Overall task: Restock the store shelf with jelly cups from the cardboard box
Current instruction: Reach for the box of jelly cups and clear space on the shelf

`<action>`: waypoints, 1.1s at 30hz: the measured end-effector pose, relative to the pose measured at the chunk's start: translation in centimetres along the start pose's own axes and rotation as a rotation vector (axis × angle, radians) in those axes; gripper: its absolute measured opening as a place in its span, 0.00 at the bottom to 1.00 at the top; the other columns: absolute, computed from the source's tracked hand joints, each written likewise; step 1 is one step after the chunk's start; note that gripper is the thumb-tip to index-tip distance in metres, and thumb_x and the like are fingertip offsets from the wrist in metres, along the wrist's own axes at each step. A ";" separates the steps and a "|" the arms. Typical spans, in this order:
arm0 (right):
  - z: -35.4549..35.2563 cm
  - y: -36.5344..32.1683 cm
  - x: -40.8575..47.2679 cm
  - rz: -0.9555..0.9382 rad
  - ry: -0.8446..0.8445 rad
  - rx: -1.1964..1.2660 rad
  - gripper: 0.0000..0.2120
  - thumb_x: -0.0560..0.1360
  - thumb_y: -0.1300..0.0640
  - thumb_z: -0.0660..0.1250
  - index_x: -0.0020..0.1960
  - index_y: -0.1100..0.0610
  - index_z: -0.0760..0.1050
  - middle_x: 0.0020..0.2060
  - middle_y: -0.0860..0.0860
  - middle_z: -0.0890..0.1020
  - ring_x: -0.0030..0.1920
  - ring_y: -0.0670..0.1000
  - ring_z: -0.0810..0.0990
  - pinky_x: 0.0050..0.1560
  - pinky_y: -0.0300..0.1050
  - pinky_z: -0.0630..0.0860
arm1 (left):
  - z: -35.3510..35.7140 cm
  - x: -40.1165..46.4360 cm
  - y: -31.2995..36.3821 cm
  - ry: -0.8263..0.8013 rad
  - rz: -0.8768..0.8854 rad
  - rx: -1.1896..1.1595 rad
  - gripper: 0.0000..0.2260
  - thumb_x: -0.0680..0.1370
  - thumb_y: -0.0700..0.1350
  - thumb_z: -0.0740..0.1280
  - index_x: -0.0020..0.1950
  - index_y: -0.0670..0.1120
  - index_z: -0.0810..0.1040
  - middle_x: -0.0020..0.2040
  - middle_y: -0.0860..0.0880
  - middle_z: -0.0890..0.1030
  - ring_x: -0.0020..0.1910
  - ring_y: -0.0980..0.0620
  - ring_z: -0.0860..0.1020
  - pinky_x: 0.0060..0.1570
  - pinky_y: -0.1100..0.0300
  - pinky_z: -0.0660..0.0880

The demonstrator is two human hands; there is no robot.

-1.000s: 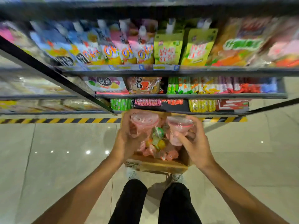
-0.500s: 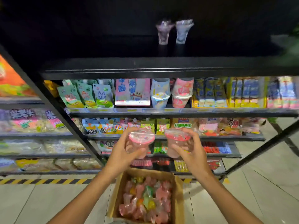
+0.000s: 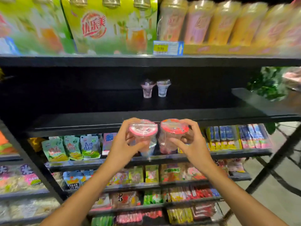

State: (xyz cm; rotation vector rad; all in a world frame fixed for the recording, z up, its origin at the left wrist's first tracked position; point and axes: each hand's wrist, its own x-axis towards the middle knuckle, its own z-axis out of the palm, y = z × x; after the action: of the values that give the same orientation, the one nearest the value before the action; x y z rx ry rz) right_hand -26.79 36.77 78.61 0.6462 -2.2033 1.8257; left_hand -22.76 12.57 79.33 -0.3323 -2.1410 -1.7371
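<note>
My left hand [image 3: 121, 144] grips a clear jelly cup with a pink lid [image 3: 143, 132]. My right hand [image 3: 192, 144] grips a second jelly cup with a redder lid [image 3: 173, 129]. Both cups are held side by side, upright, just in front of and slightly below the front edge of a dark, nearly bare shelf [image 3: 97, 121]. At the back of that shelf stand two jelly cups [image 3: 155, 88] next to each other. The cardboard box is out of view.
Above the dark shelf sit green drink multipacks [image 3: 107, 26] and a row of tall cups [image 3: 211, 22] behind a price tag [image 3: 167, 48]. Lower shelves hold pouches and snack packs [image 3: 71, 148]. A green plant [image 3: 268, 84] is at the right; tiled floor lies at the lower right.
Both hands have lifted the two cups from the box up to the level of the dark shelf. My view tilted up, so the box dropped out of sight.
</note>
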 end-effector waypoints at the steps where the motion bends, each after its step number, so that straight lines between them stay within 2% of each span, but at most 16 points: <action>1: 0.0 -0.3 0.9 -0.012 0.023 -0.004 0.28 0.73 0.63 0.77 0.66 0.45 0.69 0.56 0.40 0.82 0.57 0.45 0.83 0.53 0.37 0.79 | -0.1 1.3 0.2 -0.005 0.015 -0.010 0.29 0.71 0.32 0.77 0.67 0.49 0.71 0.63 0.54 0.80 0.62 0.53 0.80 0.63 0.59 0.76; 4: -0.3 -0.3 3.5 -0.027 0.081 -0.006 0.28 0.73 0.63 0.77 0.66 0.49 0.69 0.56 0.43 0.83 0.58 0.47 0.83 0.54 0.39 0.79 | -0.3 4.9 0.5 -0.054 0.064 -0.010 0.29 0.72 0.34 0.77 0.67 0.50 0.71 0.63 0.58 0.79 0.63 0.53 0.79 0.62 0.55 0.77; 8: -1.3 0.8 6.6 -0.031 0.165 -0.003 0.28 0.72 0.67 0.77 0.66 0.51 0.69 0.56 0.46 0.83 0.58 0.49 0.83 0.54 0.41 0.79 | 0.2 8.8 -0.1 -0.084 0.099 0.019 0.28 0.72 0.35 0.77 0.67 0.51 0.72 0.62 0.61 0.78 0.63 0.56 0.78 0.61 0.55 0.78; 12: -3.5 2.5 9.6 -0.030 0.192 -0.026 0.28 0.72 0.67 0.77 0.63 0.46 0.69 0.61 0.52 0.80 0.60 0.52 0.82 0.58 0.43 0.79 | 1.6 12.1 -1.3 -0.037 0.072 0.034 0.28 0.70 0.36 0.78 0.65 0.53 0.72 0.60 0.58 0.80 0.61 0.57 0.79 0.61 0.53 0.79; 14: -4.8 3.3 11.2 -0.017 0.192 -0.041 0.29 0.72 0.67 0.77 0.62 0.45 0.69 0.60 0.53 0.80 0.60 0.51 0.83 0.57 0.42 0.79 | 2.4 13.5 -2.2 -0.015 0.040 0.028 0.28 0.70 0.36 0.79 0.63 0.54 0.73 0.60 0.56 0.81 0.60 0.57 0.80 0.61 0.51 0.79; 16: -6.1 4.2 12.8 -0.009 0.180 -0.071 0.28 0.72 0.67 0.77 0.63 0.48 0.69 0.59 0.52 0.81 0.58 0.49 0.83 0.56 0.39 0.79 | 3.2 14.9 -2.9 -0.008 0.013 0.031 0.28 0.70 0.37 0.79 0.64 0.54 0.73 0.60 0.54 0.81 0.60 0.56 0.80 0.61 0.51 0.79; 20: -10.0 7.1 17.8 0.018 0.124 -0.127 0.27 0.72 0.65 0.77 0.65 0.53 0.69 0.56 0.49 0.82 0.54 0.42 0.84 0.55 0.35 0.79 | 6.7 18.2 -3.9 0.034 -0.012 0.062 0.30 0.69 0.36 0.80 0.64 0.57 0.73 0.59 0.52 0.81 0.58 0.57 0.81 0.57 0.59 0.80; 23: -12.3 9.1 21.5 0.028 0.078 -0.194 0.26 0.73 0.68 0.74 0.65 0.52 0.69 0.56 0.49 0.82 0.53 0.45 0.83 0.53 0.36 0.81 | 9.5 20.9 -4.2 0.081 0.006 0.162 0.30 0.68 0.35 0.79 0.60 0.61 0.72 0.55 0.55 0.83 0.55 0.57 0.82 0.57 0.60 0.78; 26: -13.8 11.3 24.8 -0.017 0.067 -0.201 0.29 0.72 0.72 0.73 0.68 0.60 0.67 0.61 0.57 0.78 0.53 0.49 0.82 0.47 0.30 0.79 | 12.1 23.9 -5.0 0.160 -0.052 0.110 0.30 0.68 0.30 0.77 0.59 0.58 0.73 0.56 0.51 0.82 0.55 0.51 0.82 0.54 0.57 0.80; 29: -14.8 13.2 27.4 -0.038 0.042 -0.252 0.30 0.71 0.65 0.78 0.68 0.59 0.68 0.58 0.54 0.80 0.50 0.45 0.82 0.45 0.25 0.75 | 14.5 26.6 -5.7 0.218 -0.084 0.079 0.30 0.67 0.28 0.77 0.54 0.60 0.73 0.58 0.45 0.81 0.59 0.42 0.81 0.58 0.48 0.79; 33: -15.3 15.0 29.0 -0.044 0.012 -0.217 0.29 0.71 0.60 0.79 0.66 0.55 0.67 0.57 0.49 0.81 0.52 0.46 0.84 0.47 0.28 0.77 | 16.3 28.4 -7.5 0.214 -0.053 0.128 0.33 0.65 0.29 0.78 0.54 0.62 0.74 0.54 0.49 0.81 0.53 0.47 0.81 0.62 0.46 0.77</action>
State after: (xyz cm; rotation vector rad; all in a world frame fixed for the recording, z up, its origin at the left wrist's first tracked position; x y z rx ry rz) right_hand -60.99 47.97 81.02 0.6308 -2.3170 1.5362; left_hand -53.59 25.57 81.68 -0.0534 -2.1079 -1.5755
